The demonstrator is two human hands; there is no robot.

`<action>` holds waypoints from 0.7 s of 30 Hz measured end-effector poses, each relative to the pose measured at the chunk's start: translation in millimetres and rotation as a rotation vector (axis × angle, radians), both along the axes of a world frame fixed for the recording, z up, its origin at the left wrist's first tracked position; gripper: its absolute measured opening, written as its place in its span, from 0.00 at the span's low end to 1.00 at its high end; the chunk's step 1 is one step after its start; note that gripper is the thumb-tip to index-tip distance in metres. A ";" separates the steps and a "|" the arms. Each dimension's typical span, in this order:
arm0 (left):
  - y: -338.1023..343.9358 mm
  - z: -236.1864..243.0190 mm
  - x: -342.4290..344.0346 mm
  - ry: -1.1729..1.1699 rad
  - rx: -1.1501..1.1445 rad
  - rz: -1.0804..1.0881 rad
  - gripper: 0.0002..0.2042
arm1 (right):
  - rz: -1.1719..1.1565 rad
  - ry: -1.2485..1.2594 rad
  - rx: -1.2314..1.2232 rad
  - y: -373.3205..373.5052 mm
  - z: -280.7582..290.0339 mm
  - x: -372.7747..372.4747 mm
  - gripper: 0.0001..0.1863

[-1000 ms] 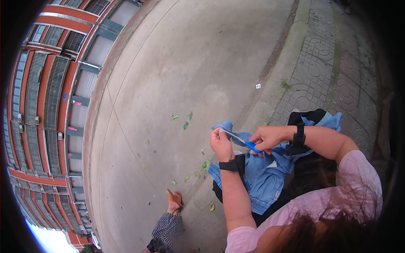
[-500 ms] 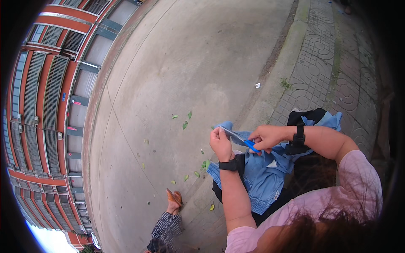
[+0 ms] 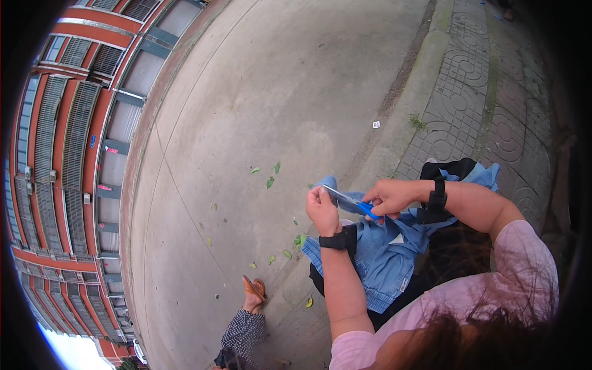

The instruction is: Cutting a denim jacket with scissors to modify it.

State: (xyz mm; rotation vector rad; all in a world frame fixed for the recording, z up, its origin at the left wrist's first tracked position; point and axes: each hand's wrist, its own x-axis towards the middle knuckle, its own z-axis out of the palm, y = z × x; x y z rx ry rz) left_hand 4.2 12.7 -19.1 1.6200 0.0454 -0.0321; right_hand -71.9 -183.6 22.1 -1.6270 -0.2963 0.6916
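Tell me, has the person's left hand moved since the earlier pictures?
No, not noticeably: the left hand keeps its place against the fallen yellow leaf.

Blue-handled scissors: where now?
Head view, just right of centre: the scissors are in the right hand, blades pointing toward the left hand's fingertips, light-blue denim garment behind.

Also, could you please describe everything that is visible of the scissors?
The scissors have bright blue handles, which look plastic, and slim greyish blades that look metal. The right hand grips the handles, its fingers partly covering them. The blades slant up and left in the picture, tips close to the pinched fingers of the left hand, beside light-blue cloth. Whether the tips touch fingers or cloth, and how far the blades are open, is too small to tell.
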 end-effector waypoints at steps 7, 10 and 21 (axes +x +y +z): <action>-1.7 4.5 -2.1 0.018 0.023 -0.007 0.06 | 0.005 -0.037 -0.025 -3.3 2.0 0.4 0.08; -1.0 5.7 -2.6 0.004 0.026 -0.003 0.07 | 0.012 -0.053 -0.020 -3.5 -0.7 1.6 0.07; 1.8 -1.4 2.1 0.053 -0.149 0.001 0.09 | -0.057 0.058 0.094 0.5 0.7 -0.3 0.08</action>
